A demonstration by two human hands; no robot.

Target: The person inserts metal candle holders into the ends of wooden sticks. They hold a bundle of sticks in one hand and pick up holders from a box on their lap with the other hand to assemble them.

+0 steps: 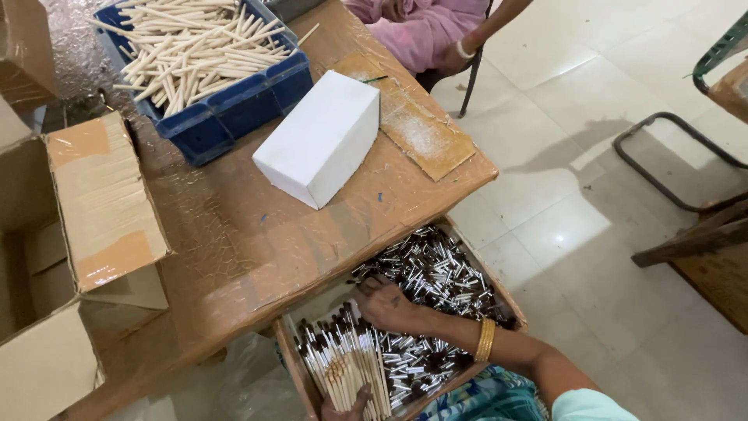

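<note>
My left hand point(345, 407) shows only at the bottom edge, gripping a bundle of pale wooden sticks with dark tips point(343, 362) that fans upward. My right hand point(384, 304), with a gold bangle on its wrist, reaches into an open cardboard box point(499, 290) below the table edge. Its curled fingers rest on a heap of small silver and dark metal caps point(436, 273). Whether they pinch a cap is hidden.
A brown table point(234, 242) carries a white rectangular box point(319, 136), a blue crate of plain wooden sticks point(202, 54) and a flat cardboard piece point(417, 129). An open carton point(86, 226) stands at left. Another person in pink point(425, 31) sits beyond the table; chair frames point(670, 156) stand at right.
</note>
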